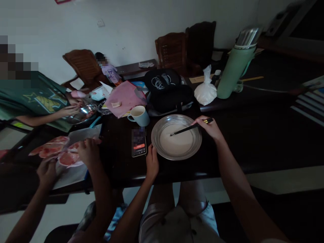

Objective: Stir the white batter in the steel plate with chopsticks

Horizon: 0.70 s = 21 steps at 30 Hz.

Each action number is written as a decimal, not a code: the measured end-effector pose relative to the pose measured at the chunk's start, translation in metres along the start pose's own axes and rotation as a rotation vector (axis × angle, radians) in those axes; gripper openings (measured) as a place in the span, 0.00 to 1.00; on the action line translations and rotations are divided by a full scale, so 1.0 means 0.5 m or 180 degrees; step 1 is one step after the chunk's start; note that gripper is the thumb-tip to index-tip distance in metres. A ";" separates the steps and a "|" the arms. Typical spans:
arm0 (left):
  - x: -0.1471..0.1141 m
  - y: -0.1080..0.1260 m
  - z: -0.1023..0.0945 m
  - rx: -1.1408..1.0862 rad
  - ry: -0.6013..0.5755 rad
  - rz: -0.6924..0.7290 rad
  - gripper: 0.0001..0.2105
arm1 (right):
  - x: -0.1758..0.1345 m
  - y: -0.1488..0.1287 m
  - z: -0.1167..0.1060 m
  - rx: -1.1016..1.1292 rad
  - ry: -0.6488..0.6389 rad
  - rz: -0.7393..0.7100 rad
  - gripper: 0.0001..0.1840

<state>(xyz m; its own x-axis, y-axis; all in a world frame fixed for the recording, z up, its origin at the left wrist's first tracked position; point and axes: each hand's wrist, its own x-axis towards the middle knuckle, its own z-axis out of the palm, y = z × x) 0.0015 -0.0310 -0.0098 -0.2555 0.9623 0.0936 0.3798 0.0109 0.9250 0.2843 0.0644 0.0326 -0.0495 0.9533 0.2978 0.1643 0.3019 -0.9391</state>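
A wide metal bowl (155, 145) with a thin, whitish mixture (174, 143) in it stands on the dark table in front of me. My left hand (152, 163) grips its near left rim, fingers closed against the side. In my right hand (208, 126), above the right rim, is a pair of black chopsticks (186, 129) with gold bands. Their tips dip into the whitish mixture near the bowl's middle. Just left of the bowl lies a phone (139, 151) with its screen lit, and behind that stands a light blue mug (141, 117).
At left, a co-worker's hands (87, 152) hold raw meat (68, 158) over a lined board. Another person in green (48, 98) works at a metal bowl (88, 108). Behind my bowl are black cases (167, 94), a tied bag of white powder (205, 92) and a green thermos (233, 72).
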 end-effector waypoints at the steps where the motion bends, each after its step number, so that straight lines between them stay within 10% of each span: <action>1: 0.000 0.000 0.000 0.0002 0.0003 -0.0001 0.23 | 0.001 0.002 -0.004 0.0031 0.0163 0.0021 0.17; 10: 0.002 0.001 0.005 0.0017 0.0035 0.0038 0.24 | -0.001 -0.005 0.007 0.0154 -0.0230 0.0047 0.19; 17: 0.001 0.003 0.005 0.0028 0.0030 0.0025 0.23 | 0.001 0.000 -0.013 0.0150 0.0385 0.0107 0.18; 21: 0.000 0.004 0.004 0.0012 0.0014 -0.0019 0.23 | -0.005 -0.008 -0.002 0.0131 -0.0097 0.0075 0.18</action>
<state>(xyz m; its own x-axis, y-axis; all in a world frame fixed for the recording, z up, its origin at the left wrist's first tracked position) 0.0041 -0.0306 -0.0089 -0.2618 0.9609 0.0898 0.3816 0.0176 0.9242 0.2846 0.0610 0.0357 -0.0761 0.9596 0.2709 0.1250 0.2787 -0.9522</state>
